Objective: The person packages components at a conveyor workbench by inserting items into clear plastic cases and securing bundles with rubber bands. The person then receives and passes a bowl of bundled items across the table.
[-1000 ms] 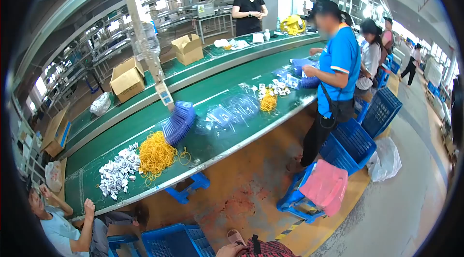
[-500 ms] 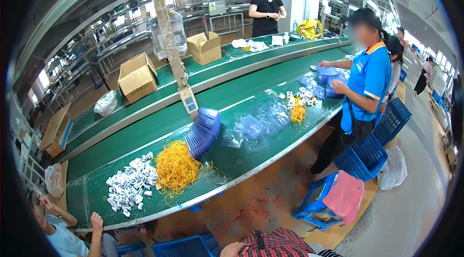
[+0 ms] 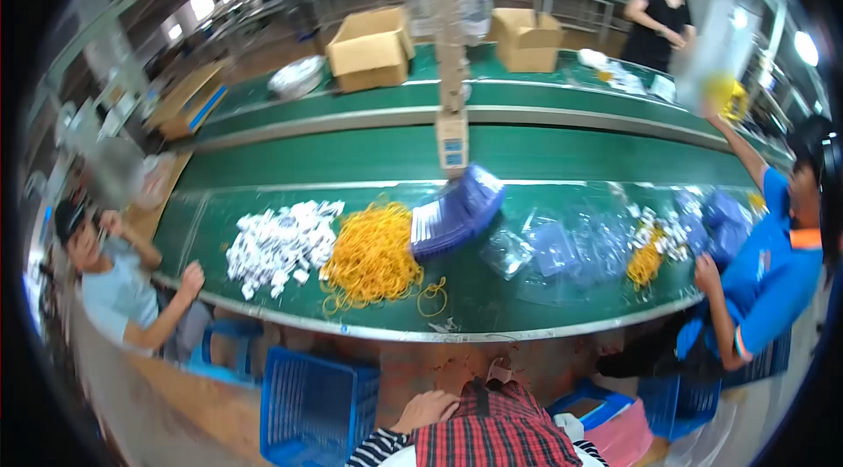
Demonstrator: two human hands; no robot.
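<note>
My left hand (image 3: 426,410) lies at the bottom centre on the red plaid cloth (image 3: 492,432) at my lap, its fingers flat and holding nothing. Only a striped sleeve shows on my right side; my right hand cannot be seen. Ahead, on the green work surface (image 3: 351,155), a pile of small white pieces (image 3: 279,246) sits left of a heap of yellow bands (image 3: 373,255). A fanned stack of bluish clear plastic trays (image 3: 458,211) leans beside the bands. Further right are loose clear plastic pieces (image 3: 553,249) and a smaller yellow bundle (image 3: 645,265).
A person in light blue (image 3: 118,291) sits at the left; a person in a blue shirt (image 3: 764,278) is at the right. A blue crate (image 3: 320,405) stands below the table edge. Behind are a post (image 3: 450,54), cardboard boxes (image 3: 369,50) and another person (image 3: 659,19).
The view has swung right to left, so the table now lies straight ahead and the piles sit more central. The blue-shirted person has an arm stretched across the table. My left hand stays on the cloth.
</note>
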